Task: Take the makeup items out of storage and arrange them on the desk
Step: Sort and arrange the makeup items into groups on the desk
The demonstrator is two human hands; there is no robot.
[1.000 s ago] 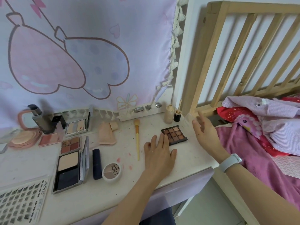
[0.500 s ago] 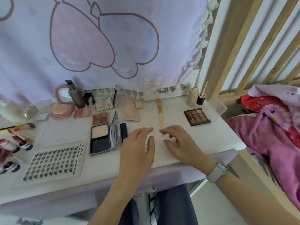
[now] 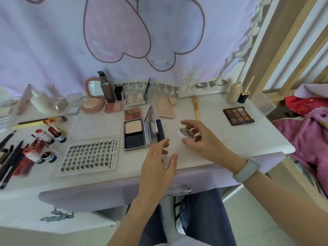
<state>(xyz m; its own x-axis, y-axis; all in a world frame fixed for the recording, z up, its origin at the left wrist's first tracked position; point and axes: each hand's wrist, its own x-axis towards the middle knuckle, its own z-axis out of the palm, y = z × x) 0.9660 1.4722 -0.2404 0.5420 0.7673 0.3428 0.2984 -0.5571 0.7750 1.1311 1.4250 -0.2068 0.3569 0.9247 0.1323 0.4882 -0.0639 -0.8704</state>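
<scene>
My right hand holds a small round compact between thumb and curled fingers, just above the white desk. My left hand hovers with relaxed fingers at the desk's front edge, below a dark blue tube. Around them lie an open powder compact, a brown eyeshadow palette, a yellow brush, a sheet of false lashes and a pink blush palette.
Lipsticks and pencils crowd the desk's left side. A pump bottle, a small mirror and foundation bottles stand at the back against a lilac curtain. A wooden bed frame and pink bedding lie right.
The view swung left, showing more of the desk. My right hand came from the desk's right edge to the middle and picked up the round compact. My left hand drew back toward the front edge.
</scene>
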